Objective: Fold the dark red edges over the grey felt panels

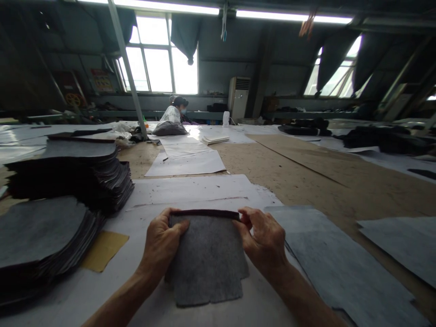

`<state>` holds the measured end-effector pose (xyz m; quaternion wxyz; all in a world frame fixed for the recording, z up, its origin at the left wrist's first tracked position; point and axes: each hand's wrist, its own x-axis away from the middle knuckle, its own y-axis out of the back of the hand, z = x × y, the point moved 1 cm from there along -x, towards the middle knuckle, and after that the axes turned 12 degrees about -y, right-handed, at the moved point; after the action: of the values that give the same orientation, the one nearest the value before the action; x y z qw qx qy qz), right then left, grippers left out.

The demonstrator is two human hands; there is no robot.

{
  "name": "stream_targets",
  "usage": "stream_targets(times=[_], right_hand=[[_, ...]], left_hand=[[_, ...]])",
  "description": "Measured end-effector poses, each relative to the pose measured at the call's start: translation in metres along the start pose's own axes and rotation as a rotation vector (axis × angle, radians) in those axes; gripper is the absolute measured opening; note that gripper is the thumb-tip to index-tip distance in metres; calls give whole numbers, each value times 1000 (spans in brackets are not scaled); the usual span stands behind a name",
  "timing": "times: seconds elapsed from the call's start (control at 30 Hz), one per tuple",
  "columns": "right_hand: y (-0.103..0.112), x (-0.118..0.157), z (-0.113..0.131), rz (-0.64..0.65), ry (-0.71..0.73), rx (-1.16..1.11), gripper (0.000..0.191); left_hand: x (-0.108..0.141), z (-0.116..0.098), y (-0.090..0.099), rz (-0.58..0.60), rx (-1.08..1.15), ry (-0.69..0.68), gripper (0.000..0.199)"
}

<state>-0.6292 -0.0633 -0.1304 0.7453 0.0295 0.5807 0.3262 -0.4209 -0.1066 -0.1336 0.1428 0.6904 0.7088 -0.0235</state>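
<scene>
Matt grey felt piece (207, 259) with dark red cloth edge, on rough chipboard table (306, 177).

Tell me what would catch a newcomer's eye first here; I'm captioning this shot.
Both hands, left hand and right hand, grip a grey fabric piece by its dark top edge, front and centre. At left rise tall stacks of cut pieces.
</scene>
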Motion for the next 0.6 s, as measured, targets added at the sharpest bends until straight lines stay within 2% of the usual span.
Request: stream_targets(times=[0.1,0.17,0.27,0.4,0.53,0.6], right_hand=[[-1,2,-2,1,-61,-2,3],[-3,3,-5,17,-158,-5,9],[-5,5,-8,113,-248,-15,18],[-5,3,-6,235,-146,-91,18],[-4,0,-3,277,19,-173,17],[-4,0,-3,291,57,-168,15]], left_hand=[[0,4,0,51,24,63,38],[-2,4,1,108,-32,97,39],[-7,-1,7,259,-67,125,35],[-17,-9,22,435,-156,82,28],[-24,-14,38,620,-283,73,27],[-26,-16,42,714,-320,88,31]])
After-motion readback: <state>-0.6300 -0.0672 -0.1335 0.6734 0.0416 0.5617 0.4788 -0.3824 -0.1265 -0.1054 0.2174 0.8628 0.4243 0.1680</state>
